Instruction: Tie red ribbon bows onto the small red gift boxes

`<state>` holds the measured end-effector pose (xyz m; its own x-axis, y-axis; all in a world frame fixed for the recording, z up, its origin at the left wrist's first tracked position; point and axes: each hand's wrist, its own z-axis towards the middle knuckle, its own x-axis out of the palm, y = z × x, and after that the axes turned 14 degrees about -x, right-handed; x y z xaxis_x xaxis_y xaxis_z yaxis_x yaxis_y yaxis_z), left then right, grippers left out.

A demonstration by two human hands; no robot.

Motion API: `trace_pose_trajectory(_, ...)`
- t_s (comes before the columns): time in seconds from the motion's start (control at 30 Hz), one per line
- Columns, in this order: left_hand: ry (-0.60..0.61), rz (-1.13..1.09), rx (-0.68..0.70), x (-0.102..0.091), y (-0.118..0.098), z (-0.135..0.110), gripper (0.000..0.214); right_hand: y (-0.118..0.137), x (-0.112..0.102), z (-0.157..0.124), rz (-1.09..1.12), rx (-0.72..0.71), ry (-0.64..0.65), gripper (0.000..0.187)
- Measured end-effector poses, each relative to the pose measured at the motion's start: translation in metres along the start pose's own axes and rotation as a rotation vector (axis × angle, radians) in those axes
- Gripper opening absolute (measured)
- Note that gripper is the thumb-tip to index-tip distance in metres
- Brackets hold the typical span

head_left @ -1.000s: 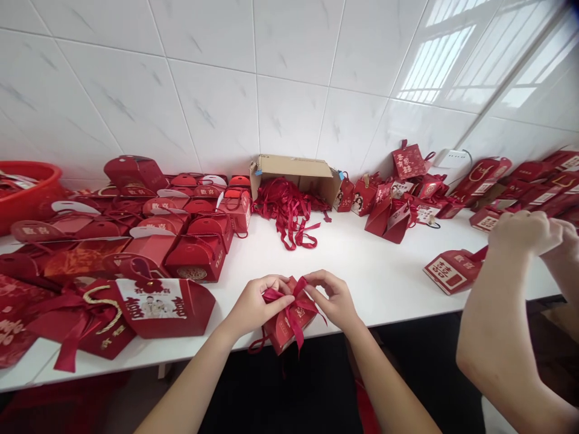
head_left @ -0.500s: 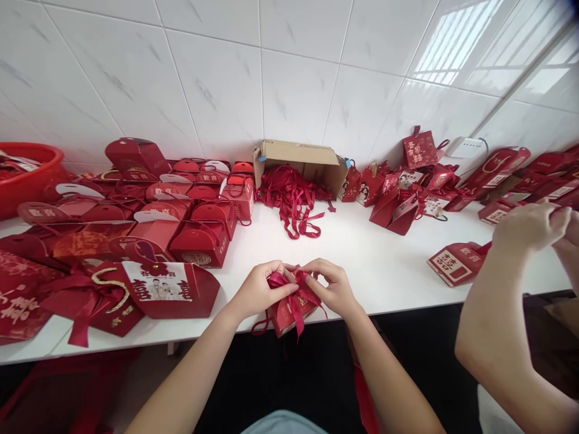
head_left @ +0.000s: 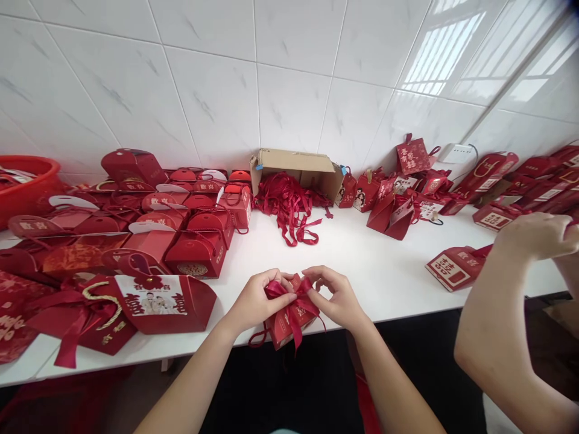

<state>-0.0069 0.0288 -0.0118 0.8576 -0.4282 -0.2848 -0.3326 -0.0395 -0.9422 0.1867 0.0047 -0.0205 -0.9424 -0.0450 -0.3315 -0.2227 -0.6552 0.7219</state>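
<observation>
Beneath the ribbon bow [head_left: 298,303], pinched by left hand [head_left: 259,301] and right hand [head_left: 337,301], sits a red box [head_left: 280,327].

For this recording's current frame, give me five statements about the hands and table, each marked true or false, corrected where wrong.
1. The left hand pinches a glossy dark-red ribbon bow on a small red cardboard box. True.
2. An open brown cardboard carton has a tangled heap of red ribbons spilling onto the white table. True.
3. The right hand lies flat on the white table. False: the right hand has its fingertips at the bow.
4. The round orange-red basin stands at the picture's right edge. False: the basin is at the left edge.
5. A co-worker's bare, bent arm shows at the right. True.
</observation>
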Motion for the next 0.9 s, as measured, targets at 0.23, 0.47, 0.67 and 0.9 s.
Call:
trace_pose_trajectory(0.23,-0.017,-0.028,-0.005,0.002,0.000,-0.001,0.020,-0.001,0.012,0.001,-0.102,-0.038,-0.076,0.028)
trace_pose_trajectory(0.47,-0.050,-0.039,-0.014,0.005,0.002,0.001,0.019,-0.008,0.018,-0.004,-0.300,-0.139,-0.194,0.022)
trace_pose_trajectory(0.67,-0.032,-0.041,-0.033,0.006,0.001,0.001,0.015,-0.018,0.026,-0.017,-0.377,-0.186,-0.340,0.022)
trace_pose_trajectory(0.9,-0.054,-0.072,-0.037,0.009,0.002,0.004,0.017,-0.025,0.029,-0.021,-0.394,-0.107,-0.374,0.023)
